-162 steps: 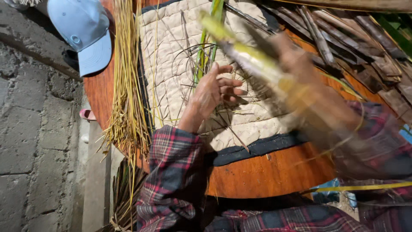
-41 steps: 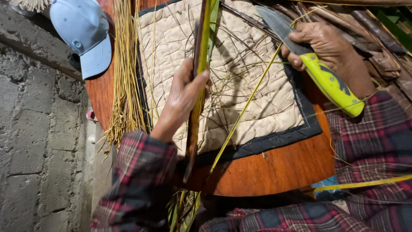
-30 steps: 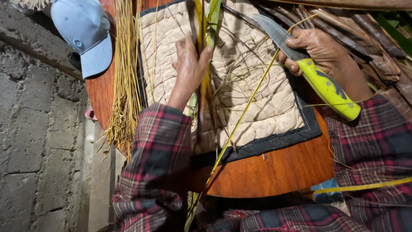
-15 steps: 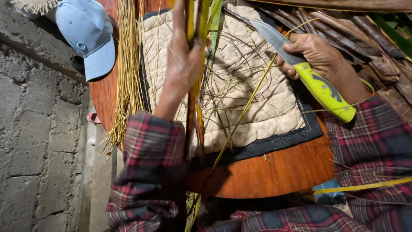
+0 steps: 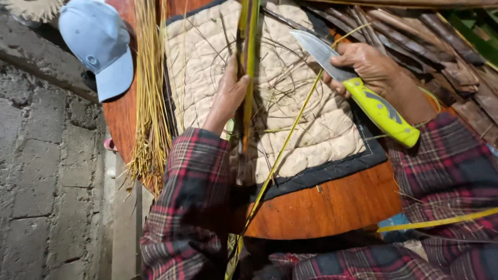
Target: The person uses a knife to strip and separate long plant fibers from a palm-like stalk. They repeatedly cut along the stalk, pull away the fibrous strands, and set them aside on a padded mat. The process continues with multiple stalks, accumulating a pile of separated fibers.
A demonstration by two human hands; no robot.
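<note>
My left hand (image 5: pixel 227 98) grips a long green and yellow palm leaf stalk (image 5: pixel 247 46), held upright over a quilted beige mat (image 5: pixel 306 129). My right hand (image 5: pixel 371 65) holds a knife (image 5: pixel 363 88) with a bright yellow-green handle, its steel blade pointing up and left. A thin yellow strip (image 5: pixel 290 135) runs diagonally from near the blade down past the edge of the round wooden table (image 5: pixel 332 207). Both arms wear red plaid sleeves.
A bundle of dry yellow strips (image 5: pixel 150 103) lies along the mat's left side. A light blue cap (image 5: pixel 98 44) rests at the table's upper left. Dark dried leaves (image 5: pixel 436 46) are piled at the upper right. A rough concrete wall (image 5: pixel 46 171) stands at left.
My left hand first slid up the stalk, then came down a little to its present grip. My right hand with the knife stayed beside it, shifting slightly, after swinging blurred across the mat earlier.
</note>
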